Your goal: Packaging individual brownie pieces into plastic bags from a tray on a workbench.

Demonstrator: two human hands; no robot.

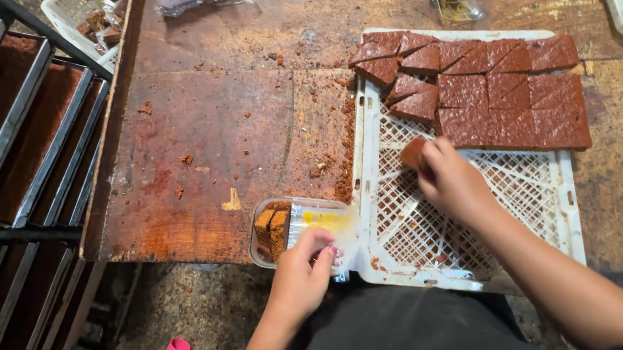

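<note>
A brown triangular cake slice is pinched by right-hand fingers, right of the clear plastic packet gripped by left-hand fingers.

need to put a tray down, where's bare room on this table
Free: the worn wooden tabletop left of the white lattice crate, crumbs only. Crowded: the crate's far end under brown cake slices; the near edge holds the clear plastic container with the left hand.

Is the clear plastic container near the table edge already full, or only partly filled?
Partly filled. The clear container, held by the left hand, shows cake pieces only at its left end; the remainder appears empty.
</note>
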